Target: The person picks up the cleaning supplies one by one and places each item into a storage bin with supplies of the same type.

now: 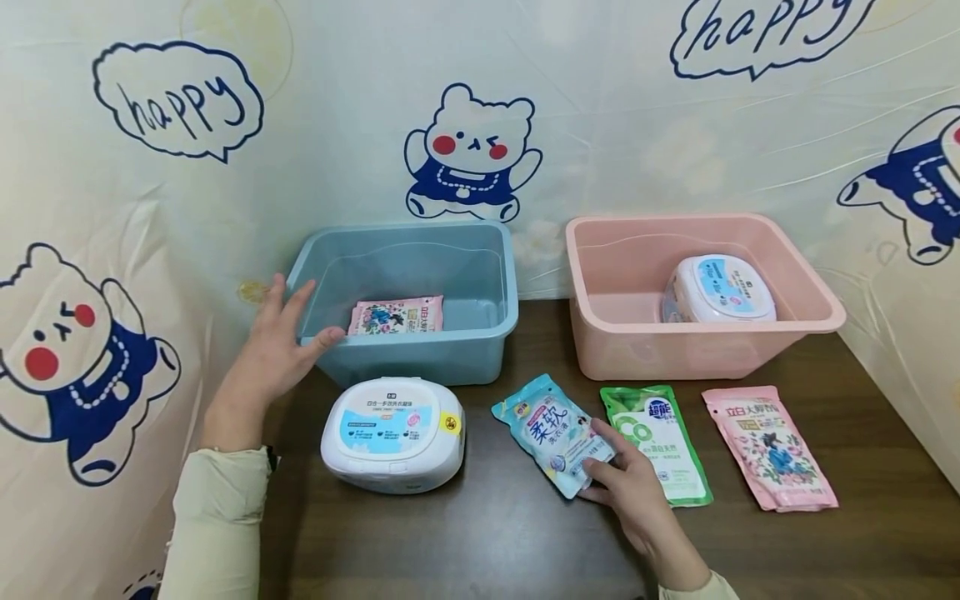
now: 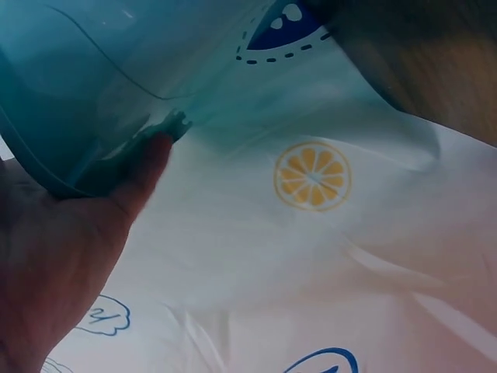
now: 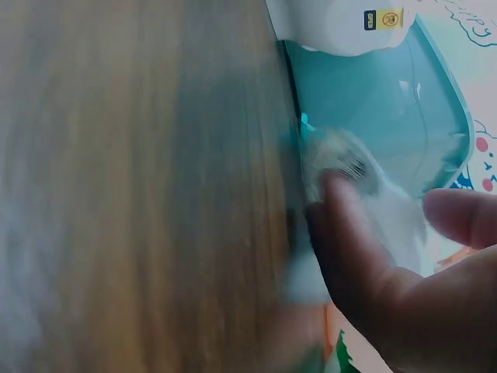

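Nearest the camera: pale sleeve [image 1: 217, 517] on the left arm, over dark wood table [image 1: 480, 550]. Right hand [image 1: 633, 492] pinches the lower right edge of a light-blue pouch [image 1: 551, 433], thumb and fingers on it, printed face up; whether it is fully clear of the table cannot be told. Right wrist view blurred.

Same row, left to right: white tub [image 1: 393, 446], lid on, just in front of the blue bin; the held pouch; green pouch [image 1: 675, 467], lying flat just behind the right hand; pink pouch [image 1: 772, 450], lying flat, apart from the green one.

Farther: left hand [image 1: 281, 350] rests at the near left corner of the blue bin [image 1: 420, 358], fingers spread, grasping nothing. Inside that bin, a second pink pouch [image 1: 396, 317]. To its right, pink bin [image 1: 675, 354], containing a second white tub [image 1: 727, 287], lid up.

Behind all: cartoon-printed backdrop [image 1: 600, 158].
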The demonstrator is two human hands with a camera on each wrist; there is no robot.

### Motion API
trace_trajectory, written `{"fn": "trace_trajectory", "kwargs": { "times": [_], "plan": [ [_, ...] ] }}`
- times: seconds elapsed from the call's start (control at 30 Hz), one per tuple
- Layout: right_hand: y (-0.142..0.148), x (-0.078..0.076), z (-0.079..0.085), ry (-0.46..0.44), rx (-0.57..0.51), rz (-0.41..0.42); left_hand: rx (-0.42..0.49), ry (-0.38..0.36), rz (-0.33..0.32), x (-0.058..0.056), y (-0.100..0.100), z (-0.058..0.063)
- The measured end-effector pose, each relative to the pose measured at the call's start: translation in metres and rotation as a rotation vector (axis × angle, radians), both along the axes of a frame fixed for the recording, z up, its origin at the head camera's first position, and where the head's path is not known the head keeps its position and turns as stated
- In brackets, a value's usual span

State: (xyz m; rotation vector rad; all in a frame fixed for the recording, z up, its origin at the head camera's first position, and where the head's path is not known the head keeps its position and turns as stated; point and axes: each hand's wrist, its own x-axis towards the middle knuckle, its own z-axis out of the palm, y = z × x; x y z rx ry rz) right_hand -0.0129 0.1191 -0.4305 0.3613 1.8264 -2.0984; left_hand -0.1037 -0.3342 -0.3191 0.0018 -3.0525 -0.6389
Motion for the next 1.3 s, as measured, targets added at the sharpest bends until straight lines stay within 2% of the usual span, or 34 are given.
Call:
{"fn": "trace_trajectory", "kwargs": {
  "times": [0.13,0.43,0.73,1.0,1.3],
  "plan": [
    [0.000,-0.003,0.000,0.016,-0.062,0.003,0.036,-0.024,-0.012,0.000,-0.008,0.001],
    [0.004,-0.006,-0.002,-0.009,-0.135,0.037,0.066,-0.002,-0.037,-0.004,-0.024,-0.002],
    [0.007,-0.011,-0.002,0.020,-0.063,0.068,0.050,-0.114,-0.017,-0.009,-0.021,0.005],
    [0.015,-0.010,0.005,0.072,-0.078,0.096,0.000,-0.181,-0.006,-0.010,-0.021,0.008],
    [0.029,-0.008,0.023,0.198,-0.182,0.176,-0.007,-0.189,0.007,-0.011,-0.019,0.009]
  ]
}}
